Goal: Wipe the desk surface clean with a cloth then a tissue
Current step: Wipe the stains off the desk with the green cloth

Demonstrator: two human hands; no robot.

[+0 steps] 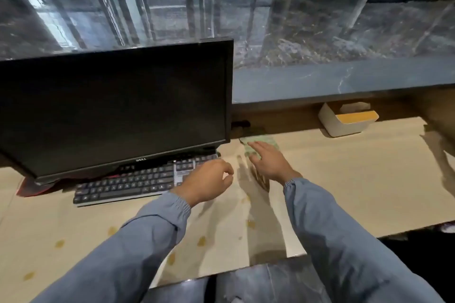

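Status: right hand flat on cloth, left hand idle.
I read, near to far: yellowish spots on the beige desk; left hand loosely curled, holding nothing, at the right end of the keyboard; right hand with fingers extended, resting on the green cloth, which lies just right of the monitor; tissue box at the back, well apart.

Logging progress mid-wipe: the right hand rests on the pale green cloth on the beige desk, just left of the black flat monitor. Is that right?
Not quite. The head view shows the right hand resting on the pale green cloth on the beige desk just right of the black flat monitor, not left of it.
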